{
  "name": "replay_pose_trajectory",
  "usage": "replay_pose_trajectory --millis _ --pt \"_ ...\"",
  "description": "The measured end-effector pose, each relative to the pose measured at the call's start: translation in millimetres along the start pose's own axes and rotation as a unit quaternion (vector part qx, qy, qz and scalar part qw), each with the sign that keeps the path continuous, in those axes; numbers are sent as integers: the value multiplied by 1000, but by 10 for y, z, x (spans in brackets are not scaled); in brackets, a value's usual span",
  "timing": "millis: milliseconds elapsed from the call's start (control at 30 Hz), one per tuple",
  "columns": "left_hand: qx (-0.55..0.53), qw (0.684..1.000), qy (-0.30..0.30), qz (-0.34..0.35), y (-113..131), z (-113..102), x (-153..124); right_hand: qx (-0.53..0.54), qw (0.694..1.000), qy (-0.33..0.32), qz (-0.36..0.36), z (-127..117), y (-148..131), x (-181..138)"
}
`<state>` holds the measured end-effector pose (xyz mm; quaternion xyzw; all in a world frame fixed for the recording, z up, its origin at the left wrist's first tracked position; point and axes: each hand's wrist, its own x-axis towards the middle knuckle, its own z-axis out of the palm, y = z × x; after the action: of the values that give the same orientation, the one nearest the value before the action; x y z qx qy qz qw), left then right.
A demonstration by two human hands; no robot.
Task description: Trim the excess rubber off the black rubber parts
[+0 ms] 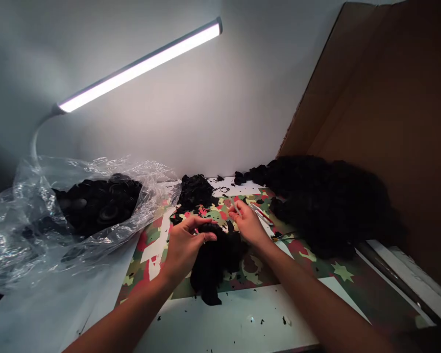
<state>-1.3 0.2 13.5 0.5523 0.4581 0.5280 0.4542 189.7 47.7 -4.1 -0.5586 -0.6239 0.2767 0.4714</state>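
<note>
My left hand pinches a small black rounded piece between thumb and fingers, just over a dark heap of soft black pieces. My right hand is close by on the right, its fingers closed around a thin pale tool. The tool's kind cannot be made out, and its tip does not clearly touch the black piece. Under both hands lies a camouflage-patterned sheet strewn with black scraps.
A clear plastic bag of black round parts stands left. Behind is a small black pile; a large black heap lies right against cardboard. A red pen-like item lies beyond my right wrist. A lamp shines above.
</note>
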Motion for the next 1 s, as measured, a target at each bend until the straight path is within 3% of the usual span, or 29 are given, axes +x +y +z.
replay_pose_trajectory --millis 133,300,467,567,633,800,900,1000 --pt "-35 999 -15 -21 -35 -48 71 17 999 -8 -44 -16 -169 -115" --pt "-11 1000 -14 -7 -87 -83 100 61 990 -81 -94 80 -437 -347" --pt "50 998 -12 23 -57 -87 83 22 990 -66 -125 117 -434 -373" --pt "143 986 -16 79 -16 -74 63 -20 987 -70 -141 124 -396 -368" --pt "193 969 -19 155 -19 -68 59 -33 986 -80 -142 125 -384 -361" --pt "223 920 -17 321 -135 -83 93 16 988 -122 -94 139 -386 -314" --pt "192 914 -12 357 -140 -92 93 14 988 -136 -76 148 -348 -262" --pt "119 929 -19 350 -60 -93 58 -17 992 -113 -58 122 -227 -182"
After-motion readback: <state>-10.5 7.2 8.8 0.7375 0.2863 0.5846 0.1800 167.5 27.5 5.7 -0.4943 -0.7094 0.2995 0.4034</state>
